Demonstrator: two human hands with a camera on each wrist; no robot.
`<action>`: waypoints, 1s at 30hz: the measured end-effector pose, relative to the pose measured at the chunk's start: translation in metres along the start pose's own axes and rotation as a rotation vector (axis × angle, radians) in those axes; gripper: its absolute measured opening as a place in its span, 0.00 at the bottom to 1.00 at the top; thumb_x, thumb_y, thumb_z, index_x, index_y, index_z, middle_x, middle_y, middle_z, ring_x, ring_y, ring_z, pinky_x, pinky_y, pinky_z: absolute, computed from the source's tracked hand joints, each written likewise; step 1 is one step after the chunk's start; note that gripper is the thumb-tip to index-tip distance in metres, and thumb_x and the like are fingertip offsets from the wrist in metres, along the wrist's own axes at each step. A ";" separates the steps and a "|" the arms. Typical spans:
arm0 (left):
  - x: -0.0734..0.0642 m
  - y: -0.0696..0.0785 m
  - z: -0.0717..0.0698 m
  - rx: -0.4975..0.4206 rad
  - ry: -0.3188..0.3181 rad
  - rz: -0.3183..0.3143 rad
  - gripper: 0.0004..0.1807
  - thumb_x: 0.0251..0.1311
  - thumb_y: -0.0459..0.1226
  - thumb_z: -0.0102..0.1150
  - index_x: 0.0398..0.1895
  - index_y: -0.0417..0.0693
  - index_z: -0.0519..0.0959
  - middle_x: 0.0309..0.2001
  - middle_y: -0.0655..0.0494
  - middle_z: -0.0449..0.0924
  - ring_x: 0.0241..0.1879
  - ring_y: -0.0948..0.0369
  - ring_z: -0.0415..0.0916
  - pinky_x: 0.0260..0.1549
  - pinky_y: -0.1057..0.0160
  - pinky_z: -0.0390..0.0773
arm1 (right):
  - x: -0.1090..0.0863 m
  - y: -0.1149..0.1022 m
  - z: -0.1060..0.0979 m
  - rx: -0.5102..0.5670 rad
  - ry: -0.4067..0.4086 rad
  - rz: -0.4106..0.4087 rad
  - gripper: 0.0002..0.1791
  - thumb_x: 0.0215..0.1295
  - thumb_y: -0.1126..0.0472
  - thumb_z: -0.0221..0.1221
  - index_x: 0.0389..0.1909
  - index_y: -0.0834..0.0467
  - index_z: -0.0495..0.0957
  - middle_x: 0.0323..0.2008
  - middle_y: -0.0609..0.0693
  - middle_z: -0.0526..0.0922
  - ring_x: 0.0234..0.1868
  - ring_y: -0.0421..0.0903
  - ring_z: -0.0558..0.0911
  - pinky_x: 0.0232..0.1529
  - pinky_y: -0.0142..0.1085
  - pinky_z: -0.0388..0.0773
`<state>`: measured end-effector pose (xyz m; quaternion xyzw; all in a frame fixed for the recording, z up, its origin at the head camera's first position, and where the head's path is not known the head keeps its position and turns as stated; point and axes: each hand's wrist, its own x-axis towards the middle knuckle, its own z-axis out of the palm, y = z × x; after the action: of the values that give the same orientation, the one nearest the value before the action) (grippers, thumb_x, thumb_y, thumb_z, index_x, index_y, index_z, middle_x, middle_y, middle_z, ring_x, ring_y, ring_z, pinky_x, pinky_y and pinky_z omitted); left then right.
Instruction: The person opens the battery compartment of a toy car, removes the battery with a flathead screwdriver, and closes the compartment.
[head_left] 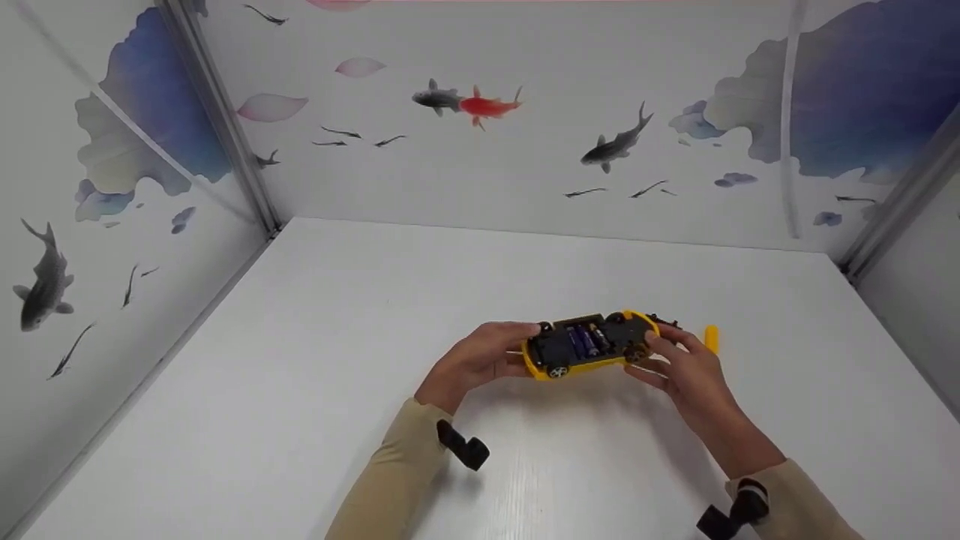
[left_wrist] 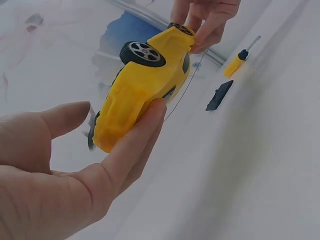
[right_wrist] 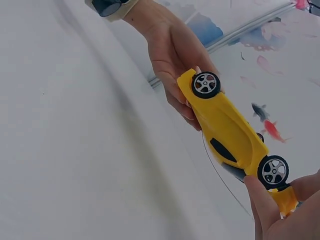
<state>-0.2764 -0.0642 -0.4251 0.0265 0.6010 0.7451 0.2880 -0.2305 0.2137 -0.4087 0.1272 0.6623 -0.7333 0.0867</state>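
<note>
The left hand (head_left: 484, 356) and right hand (head_left: 690, 367) each grip an end of the car (right_wrist: 225, 125), held belly-up above the table (head_left: 225, 450). Its batteries (head_left: 583, 340) lie uncovered, so a sharp tilt or slack pinch could spill them; beyond, a careless knuckle might knock the black piece (left_wrist: 219, 95) or screwdriver (left_wrist: 236, 64) away

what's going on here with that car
A person's left hand and right hand hold opposite ends of a yellow toy car above the white table. Its underside faces up, with batteries exposed. A flat black piece and a yellow-handled screwdriver lie on the table.
</note>
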 end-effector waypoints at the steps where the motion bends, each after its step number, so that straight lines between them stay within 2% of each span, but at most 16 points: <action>1: 0.000 0.000 -0.001 -0.003 0.009 0.001 0.25 0.68 0.42 0.61 0.63 0.39 0.75 0.59 0.42 0.77 0.49 0.52 0.83 0.54 0.53 0.84 | 0.000 0.001 0.001 0.012 0.001 0.004 0.38 0.75 0.49 0.54 0.78 0.57 0.51 0.72 0.59 0.58 0.45 0.39 0.84 0.53 0.34 0.84; 10: 0.000 0.000 -0.004 -0.071 0.092 -0.050 0.26 0.65 0.39 0.64 0.65 0.40 0.75 0.60 0.42 0.76 0.49 0.49 0.83 0.52 0.47 0.84 | -0.003 0.009 0.012 0.046 0.035 0.003 0.36 0.75 0.53 0.54 0.77 0.58 0.50 0.64 0.55 0.65 0.44 0.39 0.85 0.53 0.35 0.84; 18: 0.001 0.001 -0.005 -0.076 0.122 -0.059 0.25 0.64 0.35 0.65 0.64 0.38 0.76 0.58 0.41 0.77 0.48 0.50 0.84 0.50 0.49 0.85 | -0.005 0.016 0.014 0.058 0.066 0.003 0.37 0.75 0.52 0.54 0.77 0.56 0.49 0.69 0.58 0.63 0.44 0.38 0.85 0.53 0.34 0.83; 25: 0.001 -0.001 -0.006 -0.032 0.112 -0.058 0.26 0.62 0.34 0.66 0.64 0.38 0.76 0.58 0.40 0.78 0.49 0.50 0.84 0.49 0.51 0.86 | -0.005 0.023 0.014 0.051 0.068 0.019 0.39 0.75 0.52 0.54 0.79 0.54 0.46 0.73 0.60 0.60 0.45 0.37 0.85 0.55 0.34 0.83; 30: 0.003 -0.003 -0.006 0.027 0.156 -0.099 0.30 0.60 0.32 0.68 0.66 0.42 0.74 0.59 0.40 0.77 0.51 0.48 0.84 0.47 0.51 0.87 | -0.005 0.028 0.013 0.017 0.063 0.045 0.39 0.75 0.52 0.54 0.79 0.54 0.46 0.75 0.61 0.58 0.48 0.39 0.83 0.55 0.33 0.83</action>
<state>-0.2803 -0.0676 -0.4300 -0.0573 0.6323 0.7215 0.2765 -0.2180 0.1971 -0.4324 0.1659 0.6553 -0.7324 0.0812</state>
